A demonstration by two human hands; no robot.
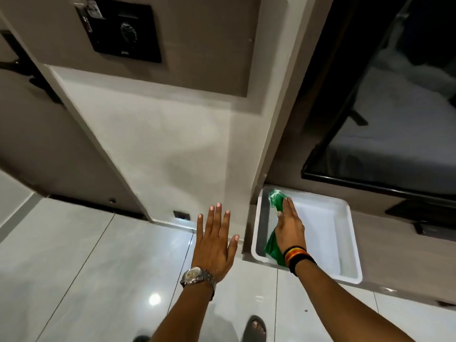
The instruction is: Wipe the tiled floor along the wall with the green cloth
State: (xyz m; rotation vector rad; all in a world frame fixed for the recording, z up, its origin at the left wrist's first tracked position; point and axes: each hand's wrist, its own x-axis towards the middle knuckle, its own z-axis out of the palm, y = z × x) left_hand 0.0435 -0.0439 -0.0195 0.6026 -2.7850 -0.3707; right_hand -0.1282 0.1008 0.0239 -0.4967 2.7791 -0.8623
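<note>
Lying under right hand (290,229), green cloth (276,202)

A glossy pale grey tiled floor (86,255) with thin dark joints meets the wall (160,144), whose lower part is plain white. A round spot of light (154,299) reflects on the tiles. A small dark socket (181,215) sits low on the wall. Higher up, a grey-brown panel (209,45) carries a black square plate (123,33) with a round dial. At the left is a brown door (37,132) with a dark handle (19,64). At the right is a black-framed screen (394,119).
</note>
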